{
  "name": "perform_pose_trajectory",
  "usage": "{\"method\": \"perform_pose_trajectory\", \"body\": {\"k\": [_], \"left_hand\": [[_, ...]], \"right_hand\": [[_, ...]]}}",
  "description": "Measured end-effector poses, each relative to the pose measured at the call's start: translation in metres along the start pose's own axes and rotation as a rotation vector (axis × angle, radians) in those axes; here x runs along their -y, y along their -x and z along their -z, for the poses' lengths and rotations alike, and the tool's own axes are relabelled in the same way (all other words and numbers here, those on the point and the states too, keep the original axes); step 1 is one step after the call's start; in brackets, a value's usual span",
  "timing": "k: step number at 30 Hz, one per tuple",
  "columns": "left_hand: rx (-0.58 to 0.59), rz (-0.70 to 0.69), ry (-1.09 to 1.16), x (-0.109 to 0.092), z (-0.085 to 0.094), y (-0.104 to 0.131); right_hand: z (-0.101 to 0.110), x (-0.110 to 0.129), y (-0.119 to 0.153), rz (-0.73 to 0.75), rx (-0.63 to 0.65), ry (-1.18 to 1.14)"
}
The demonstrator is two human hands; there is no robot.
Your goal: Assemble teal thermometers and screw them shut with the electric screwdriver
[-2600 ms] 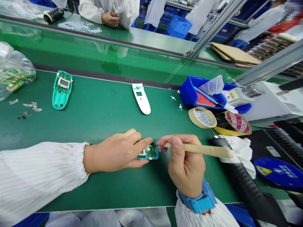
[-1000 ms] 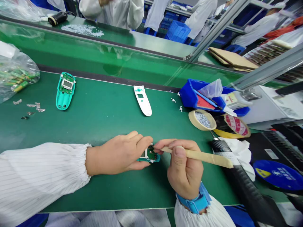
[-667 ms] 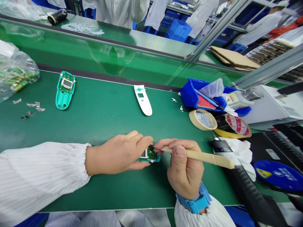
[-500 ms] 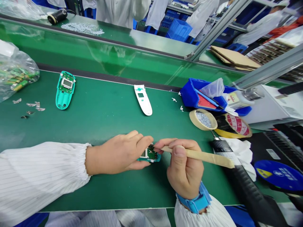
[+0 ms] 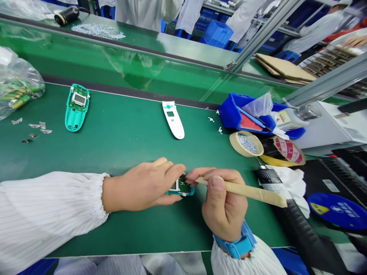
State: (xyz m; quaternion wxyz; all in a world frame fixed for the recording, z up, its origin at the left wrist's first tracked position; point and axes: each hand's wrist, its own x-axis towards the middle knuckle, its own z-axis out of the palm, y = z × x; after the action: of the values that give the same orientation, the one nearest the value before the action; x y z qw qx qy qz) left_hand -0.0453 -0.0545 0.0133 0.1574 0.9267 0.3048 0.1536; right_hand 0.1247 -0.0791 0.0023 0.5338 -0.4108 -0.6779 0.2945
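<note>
My left hand point(image 5: 146, 185) is closed over a teal device housing point(image 5: 188, 190) with a green circuit board in it, pressing it to the green mat; most of the housing is hidden under the palm. In my right hand point(image 5: 225, 200) is a slim tool wrapped in beige tape point(image 5: 255, 194), pinched between thumb and fingers. Its front end points at the exposed end of the board, where my fingertips hide the tip. A blue band point(image 5: 239, 240) circles the right wrist. A second teal housing with board and small screen point(image 5: 77, 107) lies farther back, left of a white cover point(image 5: 174, 121).
Metal clips point(image 5: 37, 125) and a bag of boards point(image 5: 20, 86) lie at left. On the right are a blue bin point(image 5: 229, 114), a tape roll holding small screws point(image 5: 233, 144) and a black-handled electric screwdriver point(image 5: 298, 221). A transparent partition point(image 5: 137, 72) runs behind; people in white coats are beyond.
The view has shifted very slightly. Both hands keep their places at the housing, and the back end of the taped tool has dipped a little.
</note>
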Motion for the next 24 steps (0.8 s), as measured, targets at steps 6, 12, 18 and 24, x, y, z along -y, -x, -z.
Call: {"method": "perform_pose_trajectory", "body": {"k": [6,12,18,24], "left_hand": [[0.014,0.012,0.026,0.0001,-0.0002,-0.0002],[0.021,0.028,0.043,-0.0002,0.0001,0.0004],[0.015,0.02,0.041,0.0,0.0,0.0],[-0.002,0.007,0.018,0.0004,0.0,0.0013]], "right_hand": [[-0.0002,-0.0007,-0.0006,-0.01,-0.001,0.002],[-0.0001,0.0011,-0.0004,-0.001,-0.002,0.007],[-0.0011,0.001,-0.0014,0.006,-0.008,0.017],[-0.0011,0.0002,-0.0019,0.006,-0.015,0.031]]}}
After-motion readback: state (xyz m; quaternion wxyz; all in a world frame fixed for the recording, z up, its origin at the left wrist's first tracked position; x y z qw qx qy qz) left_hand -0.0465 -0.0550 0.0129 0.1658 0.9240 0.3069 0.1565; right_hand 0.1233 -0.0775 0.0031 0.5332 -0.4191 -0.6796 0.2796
